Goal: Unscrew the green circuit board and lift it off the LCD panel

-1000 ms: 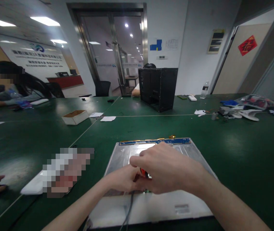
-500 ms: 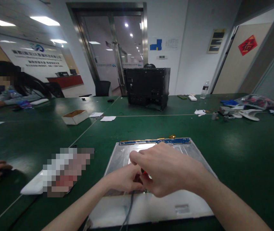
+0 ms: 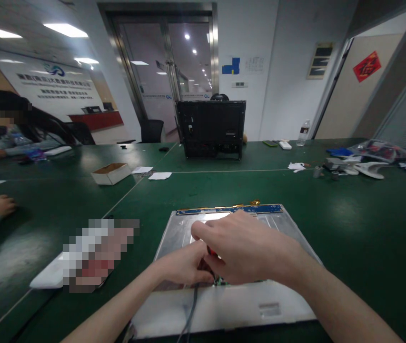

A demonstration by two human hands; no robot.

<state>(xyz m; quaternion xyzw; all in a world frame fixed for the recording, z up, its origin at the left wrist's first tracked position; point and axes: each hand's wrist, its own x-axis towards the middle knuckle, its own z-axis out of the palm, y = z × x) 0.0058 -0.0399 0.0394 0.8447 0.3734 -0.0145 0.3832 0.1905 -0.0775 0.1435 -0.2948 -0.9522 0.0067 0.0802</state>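
Observation:
A flat display panel [image 3: 288,302] with a bare metal back lies on the table before me. A blue circuit strip [image 3: 267,208] runs along its far edge. My right hand [image 3: 247,247] is closed over a red-handled screwdriver [image 3: 214,251], pointing down at a small green circuit board [image 3: 221,282] mostly hidden under the hands. Close beside it, my left hand [image 3: 186,264] rests on the panel with curled fingers near the board; what they pinch is hidden. A dark cable [image 3: 193,309] runs from beneath the left hand toward me.
A black monitor-like housing [image 3: 212,128] stands across the table. An open box [image 3: 112,174] and papers [image 3: 160,176] lie farther left, a bottle [image 3: 303,133] and a plastic bag [image 3: 381,150] to the right. A co-worker's hand [image 3: 1,206] rests at left; another person sits beyond.
The black housing has turned and shifted slightly left. The co-worker's hand at left has moved farther up the table. My right hand has tilted slightly, showing more of the green board.

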